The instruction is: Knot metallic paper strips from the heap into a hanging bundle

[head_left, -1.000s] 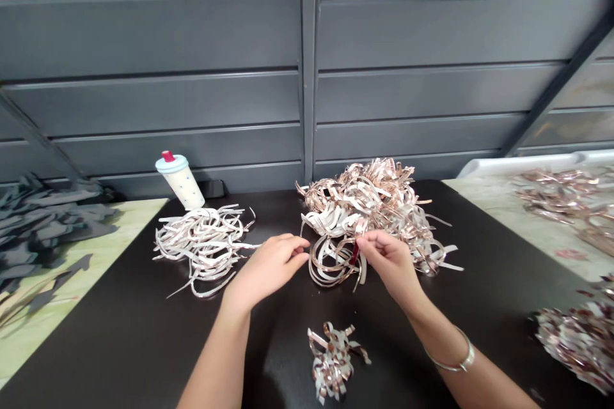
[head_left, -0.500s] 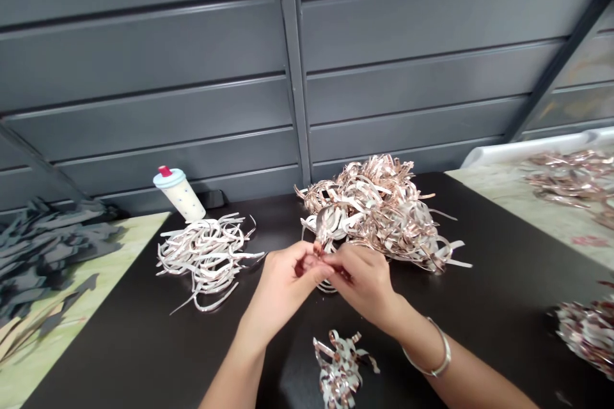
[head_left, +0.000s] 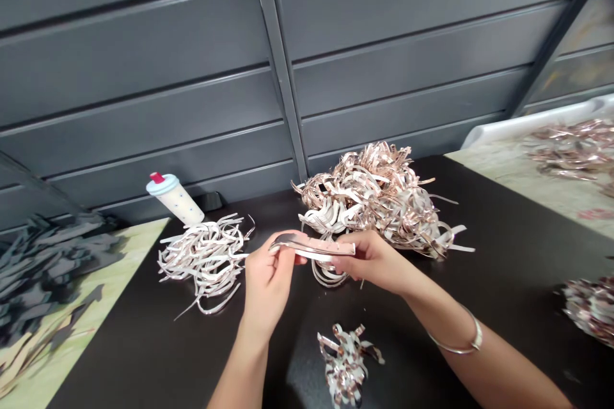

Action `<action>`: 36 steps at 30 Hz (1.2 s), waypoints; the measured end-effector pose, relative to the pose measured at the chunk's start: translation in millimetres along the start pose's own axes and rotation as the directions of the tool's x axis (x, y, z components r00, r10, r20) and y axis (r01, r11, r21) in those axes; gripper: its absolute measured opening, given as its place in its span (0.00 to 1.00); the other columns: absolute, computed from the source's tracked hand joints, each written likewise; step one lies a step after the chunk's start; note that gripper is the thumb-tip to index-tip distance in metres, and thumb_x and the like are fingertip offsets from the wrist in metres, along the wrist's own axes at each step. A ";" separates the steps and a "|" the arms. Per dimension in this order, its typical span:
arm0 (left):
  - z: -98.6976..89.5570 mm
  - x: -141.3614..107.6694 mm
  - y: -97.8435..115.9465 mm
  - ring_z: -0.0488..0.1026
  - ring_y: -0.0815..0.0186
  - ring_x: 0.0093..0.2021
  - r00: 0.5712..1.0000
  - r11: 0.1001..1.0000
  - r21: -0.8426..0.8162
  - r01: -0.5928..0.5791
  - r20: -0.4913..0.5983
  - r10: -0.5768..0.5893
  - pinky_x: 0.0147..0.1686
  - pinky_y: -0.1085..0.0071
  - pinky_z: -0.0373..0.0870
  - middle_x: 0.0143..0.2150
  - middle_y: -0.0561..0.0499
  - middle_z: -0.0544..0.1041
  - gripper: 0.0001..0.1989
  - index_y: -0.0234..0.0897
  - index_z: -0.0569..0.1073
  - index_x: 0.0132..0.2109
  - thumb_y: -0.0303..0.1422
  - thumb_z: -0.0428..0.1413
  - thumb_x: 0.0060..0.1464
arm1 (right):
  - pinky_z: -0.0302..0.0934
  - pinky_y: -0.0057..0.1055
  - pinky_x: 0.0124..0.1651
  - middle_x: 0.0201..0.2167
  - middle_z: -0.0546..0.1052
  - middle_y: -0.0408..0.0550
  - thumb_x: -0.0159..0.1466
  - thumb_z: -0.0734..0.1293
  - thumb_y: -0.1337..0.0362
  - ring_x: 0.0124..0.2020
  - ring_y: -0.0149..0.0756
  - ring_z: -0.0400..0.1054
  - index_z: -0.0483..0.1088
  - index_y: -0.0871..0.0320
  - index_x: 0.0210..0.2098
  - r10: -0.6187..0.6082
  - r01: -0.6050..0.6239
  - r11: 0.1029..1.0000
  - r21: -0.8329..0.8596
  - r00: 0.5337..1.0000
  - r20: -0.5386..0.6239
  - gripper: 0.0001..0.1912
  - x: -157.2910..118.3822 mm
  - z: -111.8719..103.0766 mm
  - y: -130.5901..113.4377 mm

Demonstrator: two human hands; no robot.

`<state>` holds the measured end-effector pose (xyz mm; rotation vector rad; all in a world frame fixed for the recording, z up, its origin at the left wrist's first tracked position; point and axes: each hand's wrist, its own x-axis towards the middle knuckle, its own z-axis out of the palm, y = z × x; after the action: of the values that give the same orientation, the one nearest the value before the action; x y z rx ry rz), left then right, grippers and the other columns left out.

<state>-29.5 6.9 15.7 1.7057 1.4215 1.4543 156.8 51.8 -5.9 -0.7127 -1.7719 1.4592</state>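
Drawn apart since half a second ago, from fingertips bunched together to hands set a little way from each other. Now holding a pink and metallic strip [head_left: 314,246] between both, roughly level, raised over the black table [head_left: 158,345] and just in front of the large rose-gold and white heap [head_left: 378,198]. Gripping its left end with the left hand [head_left: 267,266], thumb and fingers closed narrow on it; pinching its right end with the right hand [head_left: 371,255], fingers likewise narrow, partly hidden behind the strip. Wearing a silver bangle [head_left: 475,339] on the right wrist. Nearer the body, below both hands, a small curled clump [head_left: 345,364]. Beyond the left hand, a loose white tangle [head_left: 204,259], with a pale cup [head_left: 181,202] under a light blue lid just behind. Off the table's left side, dark grey scraps [head_left: 43,262].
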 end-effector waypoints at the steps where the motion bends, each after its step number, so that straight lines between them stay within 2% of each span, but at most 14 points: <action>1: 1.5 -0.1 -0.2 0.73 0.70 0.27 0.999 0.999 -0.031 0.027 0.020 -0.027 0.29 0.76 0.69 0.29 0.52 0.77 0.09 0.35 0.75 0.40 0.33 0.53 0.56 | 0.47 0.23 0.20 0.16 0.64 0.39 0.58 0.68 0.52 0.18 0.24 0.53 0.71 0.62 0.27 0.007 -0.007 1.000 0.024 1.000 -0.010 0.17 0.1 1.2 -0.1; 5: 8.0 0.2 -1.9 0.72 0.69 0.23 0.970 0.986 -0.046 0.159 0.194 -0.147 0.23 0.77 0.67 0.24 0.52 0.76 0.08 0.34 0.76 0.33 0.35 0.59 0.50 | 0.46 0.22 0.19 0.15 0.62 0.37 0.59 0.66 0.55 0.16 0.23 0.52 0.69 0.61 0.25 -0.027 0.027 1.000 0.004 0.998 -0.059 0.15 -2.3 5.2 -3.5; 8: 10.2 -0.3 -1.3 0.72 0.68 0.23 0.952 0.991 0.043 0.127 0.276 -0.134 0.23 0.76 0.66 0.23 0.51 0.75 0.11 0.33 0.75 0.30 0.36 0.56 0.53 | 0.49 0.22 0.21 0.16 0.64 0.38 0.60 0.64 0.64 0.18 0.24 0.55 0.69 0.60 0.24 -0.168 0.125 0.961 -0.246 0.972 -0.163 0.10 -5.9 9.3 -6.9; 11: 8.5 -1.6 2.8 0.72 0.68 0.26 0.950 0.987 0.158 -0.015 0.311 -0.036 0.26 0.75 0.66 0.25 0.51 0.76 0.12 0.34 0.75 0.32 0.36 0.53 0.58 | 0.53 0.24 0.26 0.19 0.68 0.41 0.61 0.62 0.70 0.21 0.26 0.59 0.69 0.60 0.23 -0.390 0.223 0.805 -0.551 0.897 -0.207 0.10 -9.0 14.2 -6.3; 14: 5.9 -2.7 8.1 0.72 0.69 0.27 0.929 0.968 0.224 -0.115 0.369 0.025 0.29 0.75 0.65 0.27 0.52 0.76 0.13 0.35 0.75 0.32 0.35 0.50 0.60 | 0.57 0.26 0.31 0.22 0.71 0.44 0.64 0.59 0.71 0.25 0.29 0.64 0.70 0.59 0.26 -0.524 0.271 0.633 -0.725 0.839 -0.144 0.12 -10.4 16.6 -0.6; 17: 5.7 -3.2 11.3 0.70 0.70 0.27 0.907 0.958 0.242 -0.151 0.420 0.037 0.28 0.75 0.63 0.26 0.52 0.74 0.15 0.35 0.73 0.30 0.35 0.47 0.62 | 0.59 0.26 0.33 0.25 0.72 0.47 0.67 0.57 0.70 0.27 0.31 0.66 0.71 0.59 0.29 -0.535 0.278 0.494 -0.824 0.844 -0.037 0.15 -10.3 15.5 5.2; 20: 8.1 -3.8 11.7 0.69 0.69 0.26 0.901 0.944 0.269 -0.193 0.430 0.062 0.28 0.75 0.62 0.26 0.51 0.73 0.15 0.35 0.72 0.30 0.34 0.47 0.63 | 0.58 0.26 0.31 0.23 0.71 0.46 0.69 0.56 0.68 0.25 0.31 0.66 0.71 0.60 0.29 -0.510 0.264 0.406 -0.875 0.860 0.022 0.17 -9.7 13.6 6.9; 26: 14.3 -5.4 9.9 0.67 0.70 0.24 0.897 0.917 0.325 -0.232 0.436 0.073 0.26 0.75 0.59 0.25 0.52 0.72 0.13 0.35 0.72 0.29 0.29 0.47 0.61 | 0.53 0.25 0.27 0.20 0.70 0.45 0.66 0.56 0.71 0.22 0.29 0.63 0.70 0.61 0.24 -0.470 0.262 0.373 -0.890 0.881 0.062 0.17 -8.5 12.6 4.9; 36: 17.1 -3.3 4.5 0.69 0.70 0.25 0.906 0.937 0.290 -0.195 0.419 0.059 0.28 0.76 0.61 0.25 0.52 0.74 0.14 0.34 0.73 0.28 0.30 0.48 0.60 | 0.49 0.26 0.25 0.18 0.68 0.44 0.63 0.57 0.71 0.19 0.27 0.59 0.68 0.60 0.19 -0.563 0.214 0.372 -0.903 0.826 -0.036 0.17 -3.7 17.6 16.8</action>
<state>-11.7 6.6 12.7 2.1893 1.3878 0.8753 144.3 42.1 -24.7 -0.8560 -2.1388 -0.0592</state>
